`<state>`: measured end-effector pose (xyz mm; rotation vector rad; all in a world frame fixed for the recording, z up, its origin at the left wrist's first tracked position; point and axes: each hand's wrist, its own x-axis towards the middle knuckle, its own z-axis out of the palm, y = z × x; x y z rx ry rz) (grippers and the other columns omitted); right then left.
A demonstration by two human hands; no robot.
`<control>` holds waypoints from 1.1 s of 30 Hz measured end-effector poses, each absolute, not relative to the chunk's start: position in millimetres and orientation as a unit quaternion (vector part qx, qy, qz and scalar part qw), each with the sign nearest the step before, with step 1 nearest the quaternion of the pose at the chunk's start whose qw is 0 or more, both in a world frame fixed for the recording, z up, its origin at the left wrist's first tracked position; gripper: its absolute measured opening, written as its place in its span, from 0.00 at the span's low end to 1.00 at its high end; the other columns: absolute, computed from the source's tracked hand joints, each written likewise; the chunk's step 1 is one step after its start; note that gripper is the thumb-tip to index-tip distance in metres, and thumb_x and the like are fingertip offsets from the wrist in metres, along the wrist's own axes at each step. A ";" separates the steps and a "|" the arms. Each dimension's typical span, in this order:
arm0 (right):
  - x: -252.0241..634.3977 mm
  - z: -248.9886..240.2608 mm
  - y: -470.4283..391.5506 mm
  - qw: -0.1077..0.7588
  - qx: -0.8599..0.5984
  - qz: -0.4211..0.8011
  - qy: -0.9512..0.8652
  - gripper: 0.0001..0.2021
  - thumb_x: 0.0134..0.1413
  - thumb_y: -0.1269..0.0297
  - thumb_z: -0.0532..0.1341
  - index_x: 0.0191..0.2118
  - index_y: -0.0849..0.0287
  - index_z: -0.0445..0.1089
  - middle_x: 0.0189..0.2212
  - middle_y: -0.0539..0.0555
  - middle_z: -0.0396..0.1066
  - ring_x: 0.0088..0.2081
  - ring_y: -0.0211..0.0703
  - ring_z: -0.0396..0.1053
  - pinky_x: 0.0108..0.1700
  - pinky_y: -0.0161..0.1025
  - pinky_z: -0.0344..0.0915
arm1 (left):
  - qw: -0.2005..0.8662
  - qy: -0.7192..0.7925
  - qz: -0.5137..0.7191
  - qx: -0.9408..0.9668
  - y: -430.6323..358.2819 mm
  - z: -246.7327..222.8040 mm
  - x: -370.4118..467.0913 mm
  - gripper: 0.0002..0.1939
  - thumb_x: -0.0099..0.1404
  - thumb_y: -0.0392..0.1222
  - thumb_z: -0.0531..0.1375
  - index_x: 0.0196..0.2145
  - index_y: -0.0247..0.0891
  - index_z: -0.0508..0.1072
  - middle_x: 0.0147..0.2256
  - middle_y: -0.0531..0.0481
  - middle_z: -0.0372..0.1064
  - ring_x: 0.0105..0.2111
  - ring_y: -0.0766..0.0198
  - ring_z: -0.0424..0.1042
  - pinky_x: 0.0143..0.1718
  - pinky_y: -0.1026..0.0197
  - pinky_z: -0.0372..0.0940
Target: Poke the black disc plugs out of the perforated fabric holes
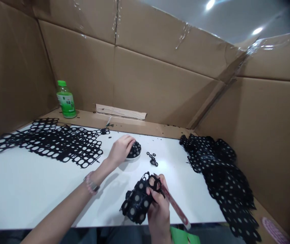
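In the head view, the person's left hand [120, 149] reached over a small white bowl [134, 158] heaped with black discs [136, 149], its fingers bent together at the heap; whether they pinched a disc could not be told. The right hand [159, 203], nearer the body, pinched a black dotted sheet [136, 202] between thumb and fingers, holding it above the front part of the white tabletop [104, 206]. A slim reddish tool [176, 205] lay slanted along the same hand. A few loose black rings [154, 162] sat just right of the bowl. Black lattices full of open holes [63, 142] spread to the left, and a pile of dotted sheets [218, 169] to the right. A green bottle [67, 104] stood upright behind the lattices, near the cardboard wall [160, 81].
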<state>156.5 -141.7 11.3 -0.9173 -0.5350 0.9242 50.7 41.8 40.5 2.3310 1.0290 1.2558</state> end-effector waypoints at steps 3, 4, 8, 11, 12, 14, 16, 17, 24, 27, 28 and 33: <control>153.9 23.9 -139.7 0.765 -0.380 0.499 -0.147 0.13 0.43 0.69 0.63 0.38 0.49 0.66 0.28 0.47 0.66 0.27 0.40 0.64 0.31 0.38 0.63 | 0.130 0.352 0.409 0.832 58.4 29.9 66.3 0.09 0.64 0.38 0.55 0.29 0.38 0.75 0.32 0.46 0.72 0.38 0.56 0.68 0.42 0.55 0.61; 154.2 26.4 -139.0 0.767 -0.372 0.504 -0.142 0.12 0.42 0.69 0.63 0.36 0.50 0.67 0.27 0.47 0.66 0.27 0.40 0.63 0.31 0.38 0.63 | 0.128 0.349 0.403 0.836 60.9 28.3 67.9 0.09 0.63 0.39 0.57 0.28 0.39 0.75 0.32 0.46 0.73 0.38 0.55 0.68 0.42 0.54 0.61; 158.0 26.8 -133.0 0.772 -0.320 0.519 -0.182 0.08 0.41 0.70 0.63 0.30 0.53 0.65 0.23 0.46 0.61 0.24 0.38 0.60 0.28 0.36 0.60 | 0.133 0.344 0.412 0.833 47.1 35.6 56.3 0.10 0.64 0.42 0.56 0.38 0.38 0.75 0.41 0.44 0.72 0.44 0.53 0.66 0.48 0.50 0.59; 158.9 23.6 -126.6 0.781 -0.302 0.517 -0.181 0.09 0.39 0.69 0.62 0.32 0.54 0.65 0.24 0.46 0.60 0.23 0.37 0.58 0.28 0.36 0.59 | 0.187 0.331 0.418 0.825 10.1 46.0 39.6 0.15 0.68 0.44 0.49 0.46 0.38 0.71 0.46 0.44 0.70 0.48 0.57 0.66 0.50 0.55 0.60; 158.4 23.6 -124.7 0.784 -0.301 0.513 -0.180 0.10 0.39 0.69 0.62 0.32 0.54 0.65 0.25 0.46 0.60 0.23 0.36 0.58 0.28 0.35 0.59 | 0.266 0.314 0.397 0.820 -4.5 47.8 34.9 0.15 0.69 0.45 0.49 0.46 0.39 0.71 0.46 0.46 0.71 0.47 0.59 0.67 0.50 0.57 0.61; 156.3 25.9 -121.4 0.785 -0.294 0.510 -0.191 0.07 0.40 0.69 0.60 0.30 0.55 0.63 0.23 0.45 0.59 0.23 0.36 0.57 0.28 0.35 0.60 | 0.379 0.301 0.335 0.808 -31.3 48.1 28.2 0.15 0.67 0.47 0.52 0.47 0.42 0.70 0.46 0.48 0.71 0.47 0.59 0.68 0.50 0.58 0.62; 153.8 29.7 -119.5 0.781 -0.286 0.513 -0.213 0.06 0.41 0.70 0.59 0.26 0.55 0.59 0.21 0.44 0.56 0.23 0.36 0.57 0.29 0.34 0.60 | 0.441 0.319 0.314 0.778 -50.0 45.6 25.4 0.13 0.63 0.48 0.56 0.42 0.42 0.72 0.43 0.49 0.72 0.46 0.57 0.69 0.49 0.58 0.62; 152.6 31.3 -119.3 0.779 -0.288 0.512 -0.219 0.07 0.41 0.70 0.59 0.25 0.55 0.58 0.20 0.44 0.56 0.23 0.36 0.56 0.28 0.33 0.59 | 0.455 0.332 0.319 0.762 -55.6 44.5 24.9 0.11 0.61 0.47 0.58 0.39 0.41 0.73 0.41 0.49 0.73 0.44 0.57 0.69 0.48 0.59 0.63; 149.9 22.5 -129.7 0.718 -0.502 0.423 -0.232 0.18 0.41 0.62 0.66 0.40 0.53 0.63 0.34 0.48 0.68 0.36 0.43 0.67 0.38 0.37 0.63 | 0.479 0.346 0.376 0.714 -54.3 53.4 23.7 0.09 0.61 0.45 0.57 0.27 0.38 0.67 0.29 0.51 0.68 0.33 0.61 0.68 0.39 0.62 0.64; 150.0 23.0 -133.3 0.687 -0.542 0.406 -0.264 0.23 0.40 0.59 0.67 0.44 0.53 0.62 0.40 0.49 0.68 0.43 0.46 0.66 0.41 0.37 0.63 | 0.453 0.330 0.386 0.733 -52.2 57.1 24.7 0.07 0.62 0.43 0.57 0.28 0.38 0.67 0.30 0.51 0.68 0.34 0.61 0.68 0.40 0.62 0.63; 150.2 25.1 -133.6 0.681 -0.535 0.406 -0.292 0.20 0.41 0.59 0.67 0.41 0.53 0.62 0.37 0.48 0.68 0.40 0.45 0.66 0.39 0.36 0.63 | 0.440 0.322 0.386 0.744 -52.5 56.9 25.2 0.06 0.62 0.42 0.57 0.29 0.38 0.68 0.31 0.51 0.69 0.35 0.61 0.68 0.41 0.62 0.63; 151.3 35.8 -132.5 0.677 -0.503 0.416 -0.341 0.15 0.47 0.59 0.65 0.30 0.54 0.55 0.23 0.43 0.55 0.27 0.36 0.58 0.32 0.32 0.60 | 0.279 0.333 0.476 0.764 -62.3 48.3 25.5 0.09 0.61 0.39 0.59 0.40 0.38 0.69 0.40 0.45 0.67 0.43 0.57 0.66 0.46 0.58 0.61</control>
